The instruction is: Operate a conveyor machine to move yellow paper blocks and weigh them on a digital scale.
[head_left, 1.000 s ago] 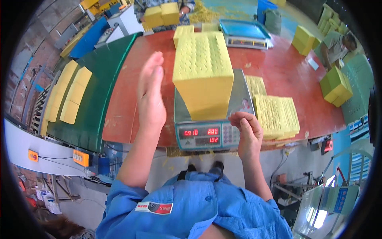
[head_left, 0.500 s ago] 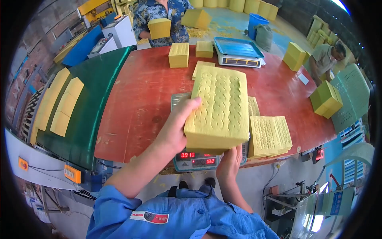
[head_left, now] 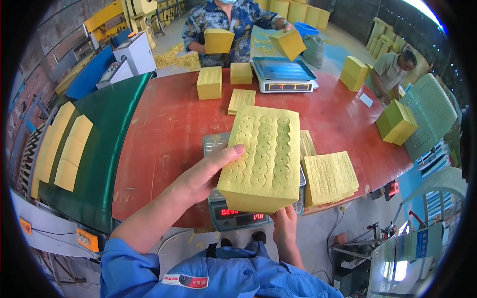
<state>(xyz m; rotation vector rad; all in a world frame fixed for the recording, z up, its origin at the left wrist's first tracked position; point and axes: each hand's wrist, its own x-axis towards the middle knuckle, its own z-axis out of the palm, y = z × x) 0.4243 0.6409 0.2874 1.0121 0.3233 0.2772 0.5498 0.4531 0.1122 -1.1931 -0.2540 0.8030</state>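
Observation:
A thick stack of yellow paper [head_left: 261, 154], its top sheet embossed with rows of round coin-like marks, sits over a digital scale [head_left: 238, 220] close in front of me. My left hand [head_left: 208, 174] grips its left side, thumb lying on the top sheet. Below the near right corner, my right hand [head_left: 284, 227] has its fingers closed at the stack's lower edge; the fingertips are partly hidden. Most of the weighing plate is covered by the stack, so I cannot tell whether the two touch. Beside the scale, on the right, lies a looser pile of embossed yellow sheets [head_left: 330, 179].
Farther along the red table [head_left: 154, 149] are a low paper pile [head_left: 242, 101], yellow blocks [head_left: 209, 83] and a second scale [head_left: 284, 74]. Across it, a masked person holds a yellow block [head_left: 218, 41] in each hand. A green conveyor belt [head_left: 107, 124] runs on the left. Another person bends at right.
The stack and my hands sit lower and nearer in the picture, the view having shifted too. The scale's red digits have changed. Opposite, the person has lifted one arm out to the side with a block.

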